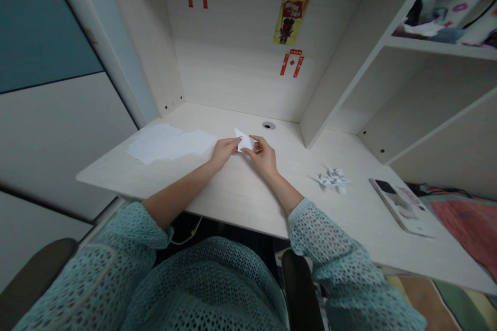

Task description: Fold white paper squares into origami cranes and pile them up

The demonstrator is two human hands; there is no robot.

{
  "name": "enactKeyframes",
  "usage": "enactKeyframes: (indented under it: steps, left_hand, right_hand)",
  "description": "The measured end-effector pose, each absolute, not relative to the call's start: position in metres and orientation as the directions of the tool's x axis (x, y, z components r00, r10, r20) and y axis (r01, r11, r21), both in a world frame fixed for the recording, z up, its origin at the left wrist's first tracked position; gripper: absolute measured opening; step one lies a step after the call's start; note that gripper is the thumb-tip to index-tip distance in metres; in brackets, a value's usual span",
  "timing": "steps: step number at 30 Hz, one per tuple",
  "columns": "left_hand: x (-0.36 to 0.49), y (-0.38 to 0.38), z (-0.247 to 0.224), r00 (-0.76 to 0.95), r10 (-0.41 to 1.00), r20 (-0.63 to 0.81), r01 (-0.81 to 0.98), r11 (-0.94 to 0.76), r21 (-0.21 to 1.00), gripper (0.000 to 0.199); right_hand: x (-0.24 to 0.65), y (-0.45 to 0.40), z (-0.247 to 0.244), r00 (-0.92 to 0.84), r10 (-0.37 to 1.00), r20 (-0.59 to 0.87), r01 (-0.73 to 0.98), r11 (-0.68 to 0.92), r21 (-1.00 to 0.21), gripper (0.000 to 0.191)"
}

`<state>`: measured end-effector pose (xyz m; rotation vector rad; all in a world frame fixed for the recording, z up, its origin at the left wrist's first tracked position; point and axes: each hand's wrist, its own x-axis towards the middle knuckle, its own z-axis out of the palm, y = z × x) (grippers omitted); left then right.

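Between my two hands, above the middle of the desk, is a small folded piece of white paper (244, 141) with a pointed upper corner. My left hand (226, 149) pinches its left edge, the thumb lying on the face of the paper. From the right, my right hand (264, 156) grips the other edge between thumb and fingers. Some fingertips are hidden behind the paper. Loose white paper sheets (166, 142) lie spread on the desk left of my hands. A cluster of folded paper pieces (332, 179) rests on the desk to the right.
The pale desk (240, 191) has a round cable hole (268, 125) near its back panel. A phone (402, 207) lies at the right, beside a red cloth (466, 222). Shelves (438, 46) rise on the right, and chair armrests (303, 289) flank me.
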<state>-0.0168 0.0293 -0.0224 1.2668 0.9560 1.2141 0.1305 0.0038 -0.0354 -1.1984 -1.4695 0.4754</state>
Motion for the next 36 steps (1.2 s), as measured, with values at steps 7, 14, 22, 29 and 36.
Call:
enactKeyframes:
  steps: [7, 14, 22, 29, 36]
  left_hand:
    - [-0.0181, 0.0244, -0.0172, 0.090, 0.971, 0.223, 0.021, -0.226, 0.974, 0.042]
    - [-0.0182, 0.0247, -0.0156, 0.218, 0.948, 0.234, -0.104, -0.216, 0.971, 0.053]
    - [-0.0193, 0.0277, -0.0177, 0.356, 0.909, 0.217, -0.163, -0.168, 0.972, 0.056]
    - [-0.0180, 0.0280, -0.0187, 0.304, 0.911, 0.280, -0.102, -0.261, 0.960, 0.051]
    - [-0.0185, 0.0279, -0.0179, 0.278, 0.893, 0.353, -0.080, -0.345, 0.935, 0.044]
  right_hand:
    - [0.1385, 0.0081, -0.0385, 0.209, 0.864, 0.458, 0.474, 0.320, -0.820, 0.036]
    - [0.1377, 0.0061, -0.0380, 0.162, 0.867, 0.470, 0.560, 0.312, -0.768, 0.030]
    - [0.1375, 0.0039, -0.0346, 0.121, 0.871, 0.477, 0.609, 0.314, -0.728, 0.026]
    - [0.1392, 0.0099, -0.0403, 0.180, 0.931, 0.317, 0.415, 0.220, -0.883, 0.030]
    - [0.1386, 0.0120, -0.0434, 0.173, 0.944, 0.281, 0.362, 0.205, -0.909, 0.035]
